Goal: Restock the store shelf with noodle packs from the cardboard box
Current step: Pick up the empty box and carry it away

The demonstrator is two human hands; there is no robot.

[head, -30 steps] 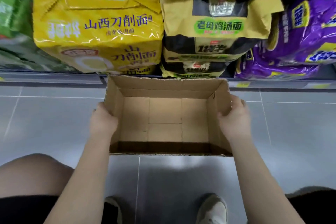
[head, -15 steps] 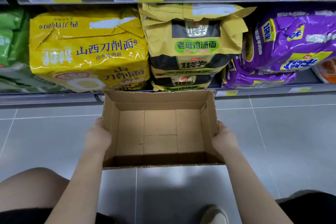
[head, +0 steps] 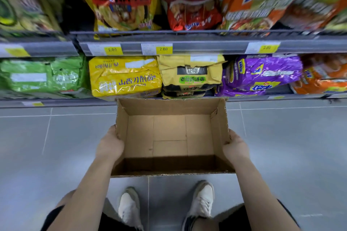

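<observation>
**Empty box in both hands: stocking looks done**

The cardboard box (head: pixel 169 129) is held above the grey floor (head: pixel 56 146), open side up, with nothing inside. The left hand (head: pixel 109 146) clamps its left wall and the right hand (head: pixel 235 146) its right wall. The thumbs sit at the rims, and the other fingers are hidden behind the cardboard. Just beyond the box's far edge the noodle packs lie on the lowest shelf (head: pixel 244 97): a yellow pack (head: pixel 124 78) and a black-and-yellow stack (head: pixel 191 75). Judging by the bare bottom, unloading is finished. The next move likely calls for carrying the box away, clear of the shelf lip.
</observation>
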